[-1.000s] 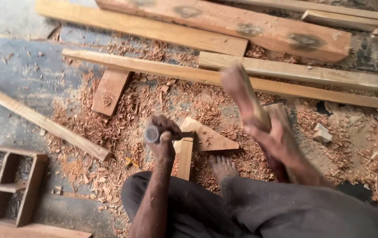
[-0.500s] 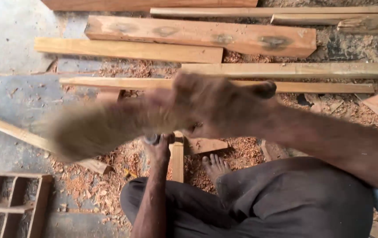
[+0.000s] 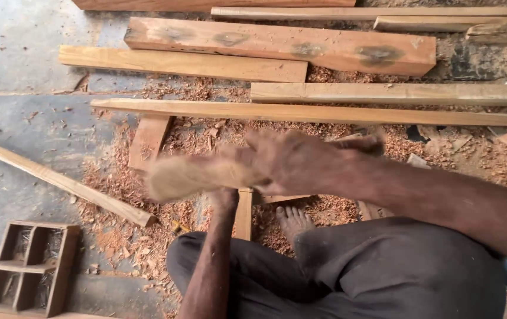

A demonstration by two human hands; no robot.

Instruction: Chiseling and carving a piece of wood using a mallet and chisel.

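1. The right hand [image 3: 301,162] is nearest the camera. It is shut tight around a wooden mallet [image 3: 197,176]. The mallet is blurry. Its long side runs across the view, from the fist out to the person's left, and the thick end is the far end from the fist.

2. Just under the mallet is the left hand [image 3: 225,199]. The mallet covers most of it, so I cannot tell how its fingers are set or what they hold. Its arm comes up from the bottom of the view, over the dark trousers [image 3: 348,277].

3. Right beside the left hand, on its right, is a thin wood strip [image 3: 243,214]. Its long side points away from the person, so it lies crosswise to the mallet. The mallet head is over the left hand and the top of this strip. The left hand is nearer to the strip than the right hand is.

4. A bare foot [image 3: 292,220] rests near the strip, below the right fist. Wood shavings [image 3: 147,236] lie all around.

5. Out past the mallet head, to the left, a long thin stick [image 3: 58,180] lies slanted. A small wooden frame [image 3: 32,269] sits well apart, down at the left.

6. Beyond both hands lie long planks [image 3: 301,111], side to side. The widest board [image 3: 277,44] is farthest away.
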